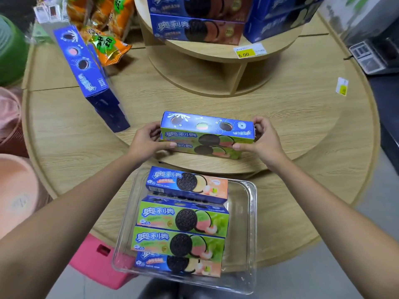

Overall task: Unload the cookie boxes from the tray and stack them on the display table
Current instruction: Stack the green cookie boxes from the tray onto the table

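On the round wooden tabletop [86, 134], just beyond the tray, I am watching both hands closing around a pair of green cookie boxes [205, 137] stacked one on the other. The left hand [149, 141] is curling over the left end of the stack, thumb lying along the near face, fingers wrapping round the far side. The right hand [261, 137] is mirroring it at the right end, thumb pressing the near face and fingers hooking over the end flap. Both are gripping the stack, which is sitting between them; I cannot tell whether the lower box is resting on the tabletop or hanging just above it.

Nearer to me, the clear plastic tray [248, 234] is lying at the tabletop's near edge, holding four more boxes in a row: a peach-coloured one [187, 184] at the far end, two green ones [183, 219] in the middle, and another peach-coloured one at the near end. To the far left, a blue box stack [86, 67] is standing on the tabletop, well apart from the hands.
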A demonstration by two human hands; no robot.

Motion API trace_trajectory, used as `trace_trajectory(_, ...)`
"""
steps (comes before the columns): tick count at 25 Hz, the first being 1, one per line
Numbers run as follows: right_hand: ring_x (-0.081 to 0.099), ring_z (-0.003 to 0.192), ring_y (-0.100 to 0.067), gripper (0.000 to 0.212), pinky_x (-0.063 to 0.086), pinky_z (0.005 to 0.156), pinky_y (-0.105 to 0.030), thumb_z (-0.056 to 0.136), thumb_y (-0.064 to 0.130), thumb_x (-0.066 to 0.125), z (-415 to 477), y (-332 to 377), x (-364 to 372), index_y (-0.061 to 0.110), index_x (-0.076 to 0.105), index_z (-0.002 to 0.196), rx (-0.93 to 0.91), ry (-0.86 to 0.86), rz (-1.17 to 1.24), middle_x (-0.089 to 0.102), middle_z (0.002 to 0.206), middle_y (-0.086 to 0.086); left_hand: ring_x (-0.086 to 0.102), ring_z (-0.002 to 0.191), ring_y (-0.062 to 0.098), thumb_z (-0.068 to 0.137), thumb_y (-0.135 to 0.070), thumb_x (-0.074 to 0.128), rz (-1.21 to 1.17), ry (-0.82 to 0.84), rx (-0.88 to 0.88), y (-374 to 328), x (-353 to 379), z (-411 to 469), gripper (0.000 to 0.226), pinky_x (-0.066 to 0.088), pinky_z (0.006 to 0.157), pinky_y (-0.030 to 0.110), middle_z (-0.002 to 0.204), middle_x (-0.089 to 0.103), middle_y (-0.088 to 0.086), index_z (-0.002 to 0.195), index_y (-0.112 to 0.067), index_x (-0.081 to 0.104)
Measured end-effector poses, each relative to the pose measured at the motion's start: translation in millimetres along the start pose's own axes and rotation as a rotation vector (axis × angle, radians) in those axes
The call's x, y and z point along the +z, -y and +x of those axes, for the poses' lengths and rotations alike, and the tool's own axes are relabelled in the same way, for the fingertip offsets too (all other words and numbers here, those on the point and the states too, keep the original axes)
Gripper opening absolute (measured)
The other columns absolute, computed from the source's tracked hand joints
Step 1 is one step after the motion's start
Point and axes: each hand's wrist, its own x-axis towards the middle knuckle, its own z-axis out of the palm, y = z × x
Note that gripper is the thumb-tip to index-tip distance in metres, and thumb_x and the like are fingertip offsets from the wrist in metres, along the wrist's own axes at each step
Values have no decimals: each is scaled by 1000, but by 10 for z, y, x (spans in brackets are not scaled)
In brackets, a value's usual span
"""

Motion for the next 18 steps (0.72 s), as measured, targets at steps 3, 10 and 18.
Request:
trace_trajectory(3,56,75,10,69,44,65,-8,50,-9,85,-4,23,67,23,41,94,-2,7,-36,55,92,0,65,84,-6,65,3,77,54,19,43,-36,-43,-23,44,51,80,11,101,67,-6,103,-13,62)
trace_trajectory(10,56,99,-7,75,43,73,-3,56,-5,83,-162,-48,70,13,47,120,-37,20,-196,59,108,1,61,80,-17,69,1,75,219,25,144,-43,-58,-38,43,46,76,5,96,63,-15,107,-11,60)
trace_trajectory(18,56,101,-9,74,51,74,-8,59,-3,82,-272,-30,245,12,46,121,-4,-48,-230,58,108,-4,61,105,17,77,-13,72,371,29,224,66,-207,-121,44,47,93,33,110,64,-1,118,-11,57)
